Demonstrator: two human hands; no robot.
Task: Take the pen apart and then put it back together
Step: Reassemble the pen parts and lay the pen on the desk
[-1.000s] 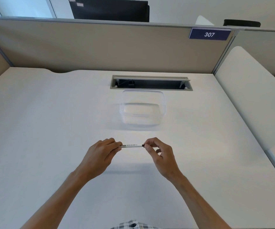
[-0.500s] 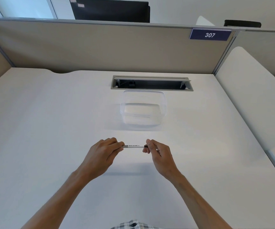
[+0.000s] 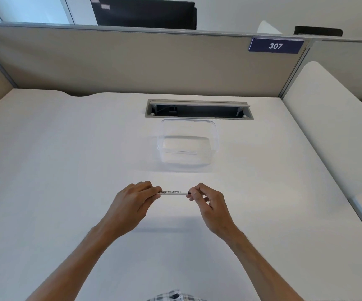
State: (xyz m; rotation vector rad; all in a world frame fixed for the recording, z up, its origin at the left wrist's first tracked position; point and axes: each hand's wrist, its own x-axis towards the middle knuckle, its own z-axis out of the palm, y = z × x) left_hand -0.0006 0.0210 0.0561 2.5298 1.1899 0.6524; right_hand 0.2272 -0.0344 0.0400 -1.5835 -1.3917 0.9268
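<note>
A thin white whiteboard pen with black print is held level above the white desk, lengthways from left to right. My left hand pinches its left end, which is hidden inside my fingers. My right hand pinches the dark right end between thumb and forefinger. The pen shows as one piece; its cap or tip is covered by my fingers.
A clear plastic container stands on the desk beyond the pen. Behind it is an open cable slot in the desktop. Beige partition walls close off the back and the right side.
Both hands have stayed on the pen's ends at nearly the same spot. My right fingers have shifted their pinch slightly on the dark end.
</note>
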